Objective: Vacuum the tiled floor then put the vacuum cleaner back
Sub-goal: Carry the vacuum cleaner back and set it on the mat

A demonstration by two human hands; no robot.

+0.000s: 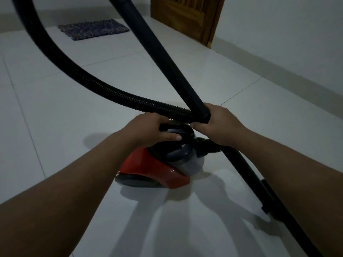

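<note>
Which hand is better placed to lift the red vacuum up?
Probably the left hand: it grips the black handle atop the vacuum. The right hand is busy holding the wand where the hose crosses.

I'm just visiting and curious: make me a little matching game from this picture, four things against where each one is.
Things:
1. left hand
2. right hand
3. mat
4. wooden door

Places:
A. top right, by the wall
B. on the vacuum cleaner's black top handle
C. flat on the tiles, far left
D. gripping the end of the rigid black tube

Pairs: 1-B, 2-D, 3-C, 4-A
</note>
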